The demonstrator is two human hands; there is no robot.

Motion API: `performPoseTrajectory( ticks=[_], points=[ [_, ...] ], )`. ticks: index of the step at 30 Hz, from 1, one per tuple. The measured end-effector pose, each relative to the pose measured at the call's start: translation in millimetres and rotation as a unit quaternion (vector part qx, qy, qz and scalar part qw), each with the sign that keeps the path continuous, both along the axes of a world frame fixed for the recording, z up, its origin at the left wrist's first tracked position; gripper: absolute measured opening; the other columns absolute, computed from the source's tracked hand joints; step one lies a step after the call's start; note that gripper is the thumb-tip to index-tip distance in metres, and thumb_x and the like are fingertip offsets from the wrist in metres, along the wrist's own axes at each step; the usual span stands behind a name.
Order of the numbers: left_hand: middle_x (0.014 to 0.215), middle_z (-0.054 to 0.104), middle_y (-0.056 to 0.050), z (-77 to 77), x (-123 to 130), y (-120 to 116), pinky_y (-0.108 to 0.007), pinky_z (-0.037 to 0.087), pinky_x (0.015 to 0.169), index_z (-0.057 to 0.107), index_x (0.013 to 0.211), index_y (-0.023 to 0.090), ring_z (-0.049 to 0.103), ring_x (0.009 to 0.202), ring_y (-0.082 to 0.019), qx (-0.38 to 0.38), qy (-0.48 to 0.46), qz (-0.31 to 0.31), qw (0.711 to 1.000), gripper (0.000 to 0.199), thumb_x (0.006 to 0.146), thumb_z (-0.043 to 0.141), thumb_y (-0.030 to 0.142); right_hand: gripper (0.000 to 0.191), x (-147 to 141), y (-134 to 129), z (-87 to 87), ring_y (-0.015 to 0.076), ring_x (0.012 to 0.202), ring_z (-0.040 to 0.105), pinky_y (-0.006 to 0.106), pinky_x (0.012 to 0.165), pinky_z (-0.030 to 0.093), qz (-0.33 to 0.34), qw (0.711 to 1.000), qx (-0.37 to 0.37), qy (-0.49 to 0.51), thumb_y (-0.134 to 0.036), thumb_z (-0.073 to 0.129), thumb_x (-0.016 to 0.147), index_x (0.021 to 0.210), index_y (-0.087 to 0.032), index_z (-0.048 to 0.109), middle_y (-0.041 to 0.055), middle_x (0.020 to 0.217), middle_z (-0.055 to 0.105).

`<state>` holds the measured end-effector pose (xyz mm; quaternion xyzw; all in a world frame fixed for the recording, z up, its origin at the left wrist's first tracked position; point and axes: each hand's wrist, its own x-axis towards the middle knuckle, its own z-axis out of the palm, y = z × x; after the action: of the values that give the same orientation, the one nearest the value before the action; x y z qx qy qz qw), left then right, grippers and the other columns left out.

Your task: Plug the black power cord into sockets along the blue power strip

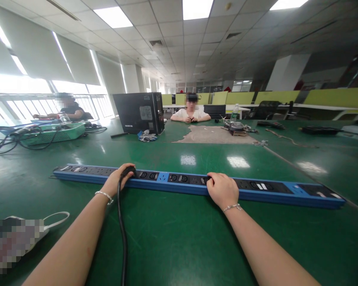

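A long blue and black power strip (pixel 176 186) lies across the green table (pixel 173 238) in front of me. My left hand (pixel 121 176) is closed on the black plug (pixel 128 171) of a power cable (pixel 122 230), at the strip's sockets left of the middle. Whether the plug is fully seated cannot be seen. The cable hangs down toward me over the table. My right hand (pixel 223 188) grips the strip right of its middle, fingers over the far edge and thumb on the socket face. Each wrist wears a bracelet.
Behind the strip stand a black computer case (pixel 139 113) and a crumpled glove (pixel 147 136). A green basket (pixel 54 135) of cables is at the left. A bottle (pixel 235 113) stands at the back. One person (pixel 191 113) sits opposite, another (pixel 72 109) at the far left.
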<state>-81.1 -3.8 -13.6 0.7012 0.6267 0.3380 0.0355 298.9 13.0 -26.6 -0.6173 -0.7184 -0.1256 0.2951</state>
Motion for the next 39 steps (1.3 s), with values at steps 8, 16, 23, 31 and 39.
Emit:
performPoseTrajectory(
  ticks=[8,16,23,31,39],
  points=[
    [0.101,0.067,-0.006,-6.7,0,-1,-0.038,0.042,0.089,0.053,0.111,0.023,0.061,0.087,-0.022,-0.017,0.095,0.015,0.995,0.043,0.082,0.036,0.049,0.027,0,1,-0.4,0.0151,0.090,0.058,0.028,0.078,0.035,0.003,1.000,-0.002,0.007,-0.019,0.044,0.078,0.091,-0.022,0.067,0.0008,0.092,0.069],
    [0.110,0.065,-0.002,-6.2,-2,-3,-0.041,0.035,0.096,0.049,0.117,0.029,0.062,0.096,-0.022,-0.033,0.147,0.037,0.988,0.041,0.085,0.034,0.049,0.027,-1,-1,-0.7,0.0151,0.091,0.058,0.028,0.079,0.035,0.002,1.000,0.000,0.021,-0.019,0.043,0.078,0.091,-0.022,0.067,0.0007,0.092,0.069],
    [0.111,0.065,-0.003,-6.8,2,-6,-0.046,0.032,0.097,0.047,0.120,0.031,0.061,0.099,-0.024,-0.035,0.162,0.068,0.984,0.040,0.086,0.033,0.048,0.028,0,-1,-0.1,0.0155,0.091,0.058,0.029,0.079,0.035,0.001,1.000,-0.009,0.016,-0.020,0.043,0.079,0.092,-0.022,0.067,0.0014,0.093,0.069],
    [0.115,0.063,-0.002,-18.5,5,-6,-0.047,0.024,0.102,0.048,0.119,0.032,0.058,0.106,-0.021,0.011,0.132,0.091,0.987,0.037,0.086,0.038,0.045,0.028,0,0,-0.7,0.0156,0.091,0.059,0.029,0.079,0.036,-0.001,1.000,-0.001,0.009,-0.019,0.043,0.078,0.092,-0.022,0.068,0.0013,0.093,0.069],
    [0.114,0.064,-0.001,-19.5,15,-5,-0.041,0.030,0.099,0.052,0.113,0.031,0.058,0.105,-0.020,0.050,0.106,0.115,0.986,0.032,0.085,0.042,0.042,0.028,-1,0,-0.5,0.0155,0.090,0.059,0.029,0.078,0.037,0.000,1.000,0.004,0.004,-0.019,0.043,0.079,0.091,-0.022,0.068,0.0012,0.093,0.069]
  ],
)
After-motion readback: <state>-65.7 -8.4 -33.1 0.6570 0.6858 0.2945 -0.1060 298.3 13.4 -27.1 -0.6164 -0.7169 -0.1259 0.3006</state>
